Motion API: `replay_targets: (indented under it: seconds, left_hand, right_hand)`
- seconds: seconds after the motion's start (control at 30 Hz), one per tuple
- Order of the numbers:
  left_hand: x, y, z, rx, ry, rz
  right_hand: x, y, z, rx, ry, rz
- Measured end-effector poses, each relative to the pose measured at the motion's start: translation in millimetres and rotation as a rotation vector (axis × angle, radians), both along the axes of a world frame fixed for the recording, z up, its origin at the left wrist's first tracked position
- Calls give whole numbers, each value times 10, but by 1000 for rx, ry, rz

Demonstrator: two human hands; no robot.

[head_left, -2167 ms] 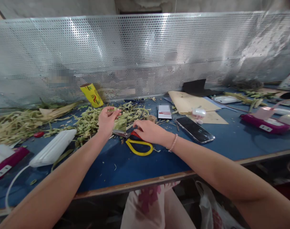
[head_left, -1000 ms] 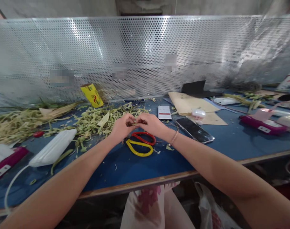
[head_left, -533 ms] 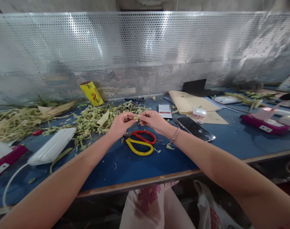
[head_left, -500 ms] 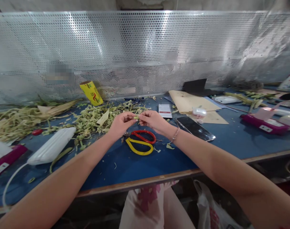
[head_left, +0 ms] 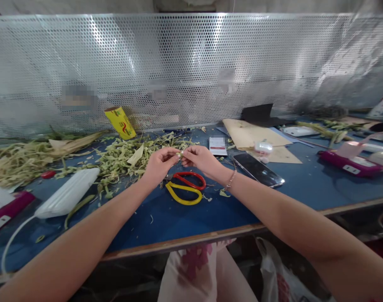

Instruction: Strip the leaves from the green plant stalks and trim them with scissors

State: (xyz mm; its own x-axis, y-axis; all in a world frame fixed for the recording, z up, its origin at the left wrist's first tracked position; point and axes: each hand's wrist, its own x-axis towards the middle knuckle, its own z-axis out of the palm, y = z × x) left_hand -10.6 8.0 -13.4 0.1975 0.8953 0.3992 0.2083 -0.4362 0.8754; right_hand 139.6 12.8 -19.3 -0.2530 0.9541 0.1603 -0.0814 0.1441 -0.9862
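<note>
My left hand [head_left: 160,162] and my right hand [head_left: 201,159] meet above the blue table [head_left: 166,218], fingertips pinched together on a small pale green plant piece [head_left: 179,154]. Just below them lie scissors [head_left: 185,188] with one red and one yellow handle loop, untouched. A heap of cut green plant scraps [head_left: 128,157] spreads behind my left hand. A thin bracelet sits on my right wrist.
A yellow roll [head_left: 120,122] leans by the perforated metal screen [head_left: 191,67]. A phone [head_left: 257,169], a white earbud case [head_left: 262,147], brown paper [head_left: 251,136] and a card [head_left: 217,145] lie right. A white pack [head_left: 67,197] and magenta devices [head_left: 349,161] flank the work area.
My right hand left the scissors on the table and rose to meet my left hand; both now pinch a small plant piece, their fingertips drawn closer together.
</note>
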Motion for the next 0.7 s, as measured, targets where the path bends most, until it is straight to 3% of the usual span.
replay_targets:
  seconds: [0.2,0.37,0.5,0.7]
  left_hand:
    - [1,7,-3,-101,-129,9]
    - [-20,45,11,-357,-311,-113]
    - [-46,59,16,-483,-320,-168]
    - [-69,55,-10,-526,-259,-244]
  right_hand:
    - [8,-11,-18,144,-102,28]
    - [91,30,-58,487,-308,63]
    - [174,58,-45,623,-457,119]
    - [206,34,-3,884,-645,159]
